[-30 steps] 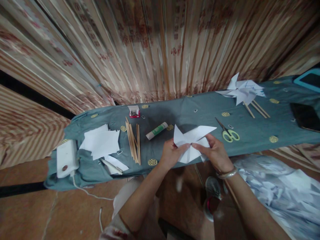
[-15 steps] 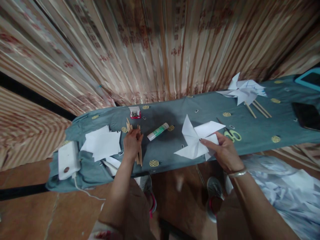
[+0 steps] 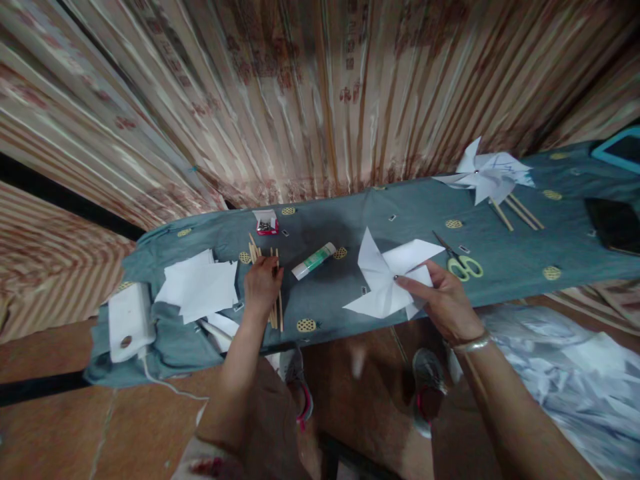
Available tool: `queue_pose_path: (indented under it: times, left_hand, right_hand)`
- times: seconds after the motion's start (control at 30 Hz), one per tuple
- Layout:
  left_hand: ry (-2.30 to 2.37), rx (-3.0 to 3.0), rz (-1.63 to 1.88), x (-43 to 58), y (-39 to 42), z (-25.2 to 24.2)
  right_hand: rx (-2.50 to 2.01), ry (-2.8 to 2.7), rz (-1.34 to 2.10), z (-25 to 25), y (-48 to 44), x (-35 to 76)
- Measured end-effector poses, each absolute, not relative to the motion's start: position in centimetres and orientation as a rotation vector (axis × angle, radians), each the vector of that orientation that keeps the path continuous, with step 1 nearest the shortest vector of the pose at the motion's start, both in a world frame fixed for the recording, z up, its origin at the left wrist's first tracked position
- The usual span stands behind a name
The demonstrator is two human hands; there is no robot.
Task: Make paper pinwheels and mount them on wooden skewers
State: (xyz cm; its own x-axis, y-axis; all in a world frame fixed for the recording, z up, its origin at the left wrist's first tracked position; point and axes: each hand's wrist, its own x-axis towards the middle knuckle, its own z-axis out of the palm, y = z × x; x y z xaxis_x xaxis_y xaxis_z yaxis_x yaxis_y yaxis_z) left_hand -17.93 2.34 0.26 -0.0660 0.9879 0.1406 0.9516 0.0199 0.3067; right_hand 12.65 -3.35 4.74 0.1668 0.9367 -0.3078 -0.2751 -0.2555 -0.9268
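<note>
My right hand (image 3: 447,300) pinches a white paper pinwheel (image 3: 385,283) at its centre pin, thumb on top. Over the bundle of wooden sticks (image 3: 275,313), my left hand (image 3: 263,283) has its fingers curled down onto them; what the fingertips grip is hidden. A glue stick (image 3: 314,261) lies between the hands. Above the sticks sits a small red box of pins (image 3: 267,224). Stacked white paper squares (image 3: 207,290) are left of my left hand. Green-handled scissors (image 3: 464,265) rest just beyond my right hand.
Finished pinwheels (image 3: 493,175) on sticks lie at the back right, near a dark phone (image 3: 613,225) and a blue-framed device (image 3: 620,150). A white corded device (image 3: 131,323) is at the left end. A plastic bag of paper (image 3: 575,367) stands at the lower right.
The view has shifted slightly. My right hand and the pinwheel have moved a little left, showing more of the scissors. My left hand remains at the sticks.
</note>
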Motion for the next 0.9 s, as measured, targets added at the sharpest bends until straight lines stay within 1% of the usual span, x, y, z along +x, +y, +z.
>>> queue_pose_path:
  times: [0.2, 0.3, 0.37, 0.47, 0.53, 0.6, 0.67, 0.77, 0.9]
  left_hand:
    - [2.169, 2.063, 0.476, -17.7, 2.7, 0.2]
    - [2.176, 2.009, 0.554, -17.7, 2.8, 0.5]
    - [2.189, 1.929, 0.678, -18.0, 2.6, 0.9]
    - [2.134, 1.767, 0.997, -18.0, 2.0, 1.9]
    - [1.962, 1.626, 1.268, -17.4, 1.3, 2.8]
    - [1.693, 1.419, 1.464, -16.0, 0.6, 3.6]
    - [1.460, 1.268, 1.434, -13.8, -0.3, 4.0]
    - [1.220, 1.120, 1.242, -9.8, -1.6, 3.5]
    - [1.070, 0.899, 1.027, -5.8, -3.2, 2.1]
  right_hand:
    - [-1.273, -0.761, 1.370, 4.4, -3.4, 12.7]
    - [-1.245, -0.763, 1.400, 4.4, -3.4, 12.4]
    - [-1.243, -0.753, 1.406, 4.5, -3.5, 12.3]
    - [-1.250, -0.758, 1.418, 4.6, -3.7, 12.2]
    - [-1.239, -0.778, 1.427, 4.6, -3.9, 12.2]
    - [-1.227, -0.802, 1.432, 4.8, -4.2, 12.3]
    - [-1.224, -0.835, 1.431, 5.0, -4.6, 12.4]
    - [-1.230, -0.932, 1.412, 5.4, -5.4, 12.2]
    - [-1.238, -1.162, 1.283, 6.2, -6.6, 11.4]
